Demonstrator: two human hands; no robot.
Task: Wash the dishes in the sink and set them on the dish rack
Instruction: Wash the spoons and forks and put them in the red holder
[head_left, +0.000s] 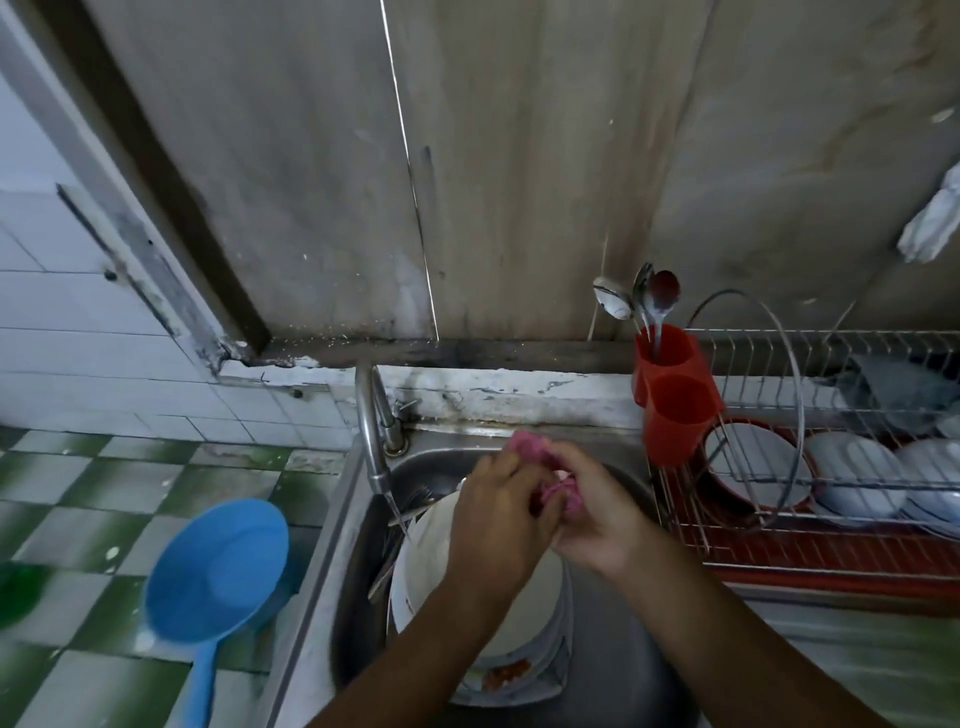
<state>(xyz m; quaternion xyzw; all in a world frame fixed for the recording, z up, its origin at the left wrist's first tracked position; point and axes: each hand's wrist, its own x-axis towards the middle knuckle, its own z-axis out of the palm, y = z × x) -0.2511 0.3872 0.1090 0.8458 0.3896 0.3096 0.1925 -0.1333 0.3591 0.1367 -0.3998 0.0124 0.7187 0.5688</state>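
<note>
Dishes (427, 566) in sink (354, 597) — hands (493, 514) (592, 517) grip cloth (527, 447).

Shiny steel sink (618, 644), wire rack (831, 364)

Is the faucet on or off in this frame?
On. A thin stream of water falls from the faucet spout toward the white plates stacked in the sink.

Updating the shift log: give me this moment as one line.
left hand, right hand: grip pink cloth over sink | tap: running | plates: stacked in sink | dish rack: holds bowls
</note>
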